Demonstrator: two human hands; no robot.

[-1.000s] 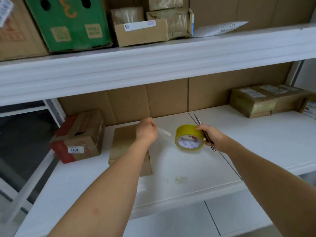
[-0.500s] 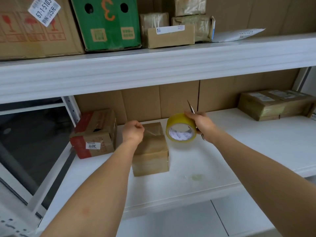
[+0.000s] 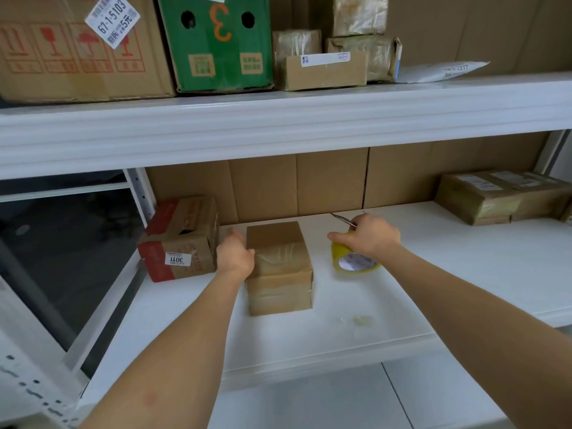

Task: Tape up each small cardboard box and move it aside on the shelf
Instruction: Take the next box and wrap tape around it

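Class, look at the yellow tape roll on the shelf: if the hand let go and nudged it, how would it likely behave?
The tape roll stands on its edge under the right hand, so it would probably roll or topple flat. It looks like a rigid ring, so it should probably keep its shape. The white shelf looks smooth, so it may slide easily.

White shelving [image 3: 278, 128], cardboard backing [image 3: 297, 184].
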